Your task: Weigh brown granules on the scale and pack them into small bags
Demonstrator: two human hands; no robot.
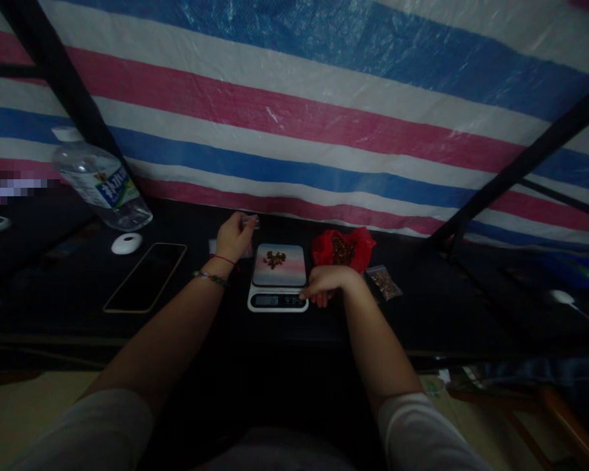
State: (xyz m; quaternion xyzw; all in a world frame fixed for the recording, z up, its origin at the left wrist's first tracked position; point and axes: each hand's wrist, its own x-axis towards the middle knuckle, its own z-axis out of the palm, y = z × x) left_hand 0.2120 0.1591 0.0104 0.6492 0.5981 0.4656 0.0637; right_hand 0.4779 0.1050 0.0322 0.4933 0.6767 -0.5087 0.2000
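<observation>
A white kitchen scale with a lit display sits in front of me. On its square plate lies a small heap of brown dried pieces. My right hand holds nothing; its index finger reaches onto a button at the right end of the control strip, the other fingers loosely bent. Behind and left of the scale, my left hand pinches a small clear plastic bag between thumb and fingers. Beyond my right wrist stands an opened red bag containing more brown pieces.
A small filled zip bag lies right of the red bag. To the left are a phone, a white rounded case and a tilted plastic bottle. Striped sheeting and dark metal bars close off the back.
</observation>
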